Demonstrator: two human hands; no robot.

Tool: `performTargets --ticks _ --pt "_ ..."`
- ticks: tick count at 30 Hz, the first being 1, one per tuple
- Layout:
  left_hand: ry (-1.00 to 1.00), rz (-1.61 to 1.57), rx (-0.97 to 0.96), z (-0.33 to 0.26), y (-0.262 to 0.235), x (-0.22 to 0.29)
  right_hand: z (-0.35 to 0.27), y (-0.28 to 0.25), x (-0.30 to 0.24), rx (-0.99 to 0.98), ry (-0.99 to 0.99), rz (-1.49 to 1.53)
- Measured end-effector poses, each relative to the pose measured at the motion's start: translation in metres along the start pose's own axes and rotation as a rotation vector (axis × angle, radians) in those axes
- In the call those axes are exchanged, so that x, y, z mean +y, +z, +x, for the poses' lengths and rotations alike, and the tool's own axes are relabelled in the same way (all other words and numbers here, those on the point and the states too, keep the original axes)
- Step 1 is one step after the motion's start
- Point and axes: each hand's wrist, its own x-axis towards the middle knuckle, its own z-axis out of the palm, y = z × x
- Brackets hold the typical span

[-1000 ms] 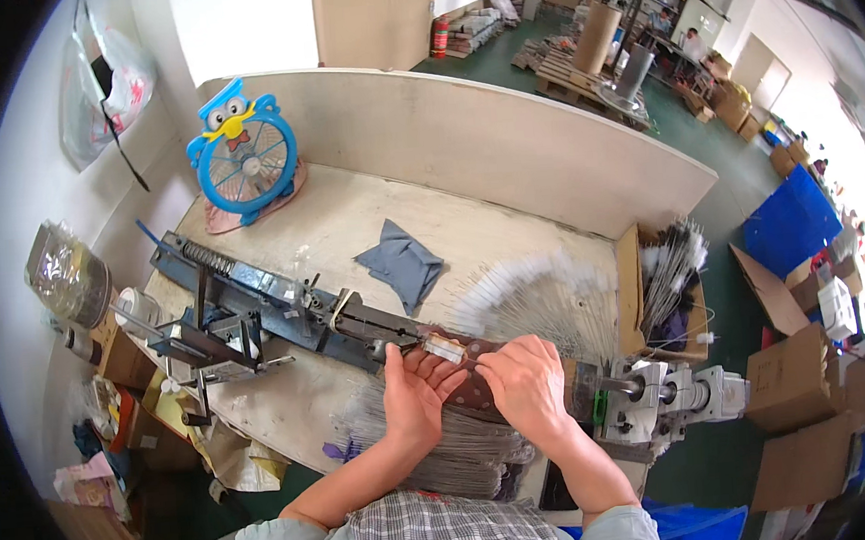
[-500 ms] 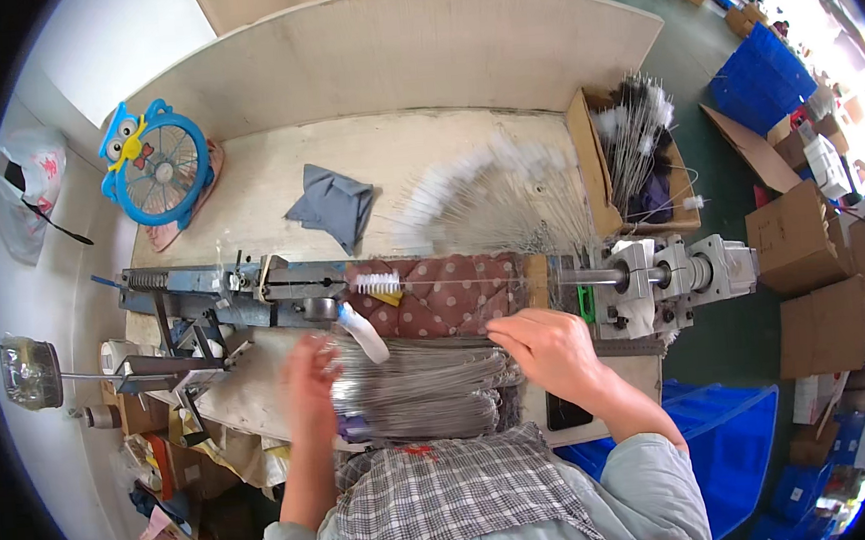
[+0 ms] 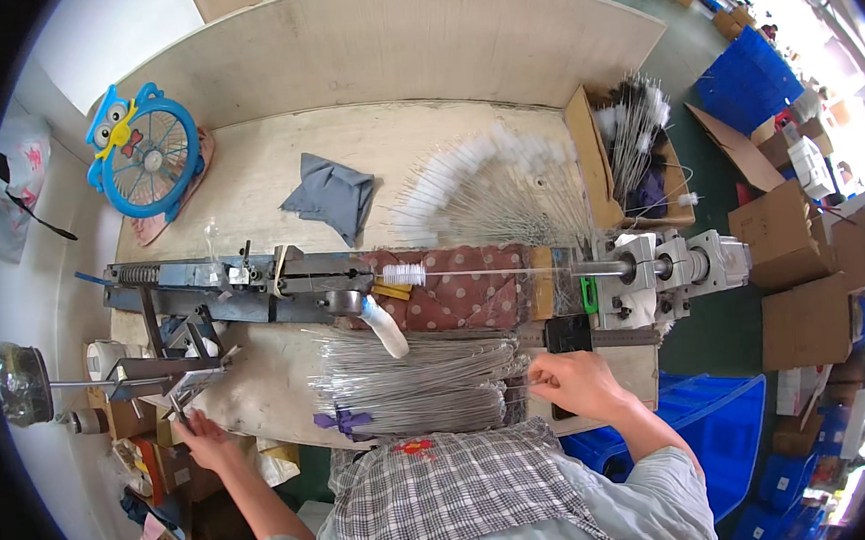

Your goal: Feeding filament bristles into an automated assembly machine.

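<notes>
A long metal machine (image 3: 283,280) lies across the wooden bench, with a thin wire brush (image 3: 405,273) stretched along it over a dotted red cloth (image 3: 459,293). In front of it lies a big bundle of bare wires (image 3: 415,377). My right hand (image 3: 573,383) rests at the right end of this bundle, fingers pinched on the wire ends. My left hand (image 3: 202,443) is out at the bench's left front corner, touching a small metal lever or tool (image 3: 176,408) below the machine's frame.
Finished white-tipped brushes (image 3: 491,181) fan out behind the machine beside a grey cloth (image 3: 332,195). A cardboard box (image 3: 635,150) holds more brushes at the right. A blue owl-shaped fan (image 3: 143,150) stands at the back left. Blue crates (image 3: 750,82) and cartons (image 3: 802,314) stand on the floor at right.
Both hands left the machine's middle. My left hand swung out to the left front corner; my right hand dropped to the right end of the wire bundle. The view tilted further down.
</notes>
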Motion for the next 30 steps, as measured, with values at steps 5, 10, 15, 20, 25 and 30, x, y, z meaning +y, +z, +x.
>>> performTargets --ticks 5,10,15,20,25,30 --pt "-0.494 -0.289 -0.624 -0.080 0.029 -0.058 -0.011 -0.011 -0.002 -0.157 0.005 -0.142" --pt "-0.481 0.272 -1.019 -0.263 0.127 -0.063 -0.008 0.003 0.012 -0.125 -0.076 -0.198" --pt "-0.906 0.253 -0.986 -0.339 0.149 -0.036 0.001 0.022 0.015 0.022 -0.182 -0.164" --pt "-1.600 -0.211 -1.019 -0.286 0.161 0.033 0.002 0.005 0.002 -0.085 -0.058 -0.289" --pt "-1.019 -0.147 -1.017 -0.264 0.117 0.014 -0.015 -0.036 0.003 -0.068 -0.104 -0.453" --pt "-0.583 0.605 -1.728 -0.307 0.130 -0.004 -0.032 -0.129 -0.001 0.406 -0.155 -0.522"
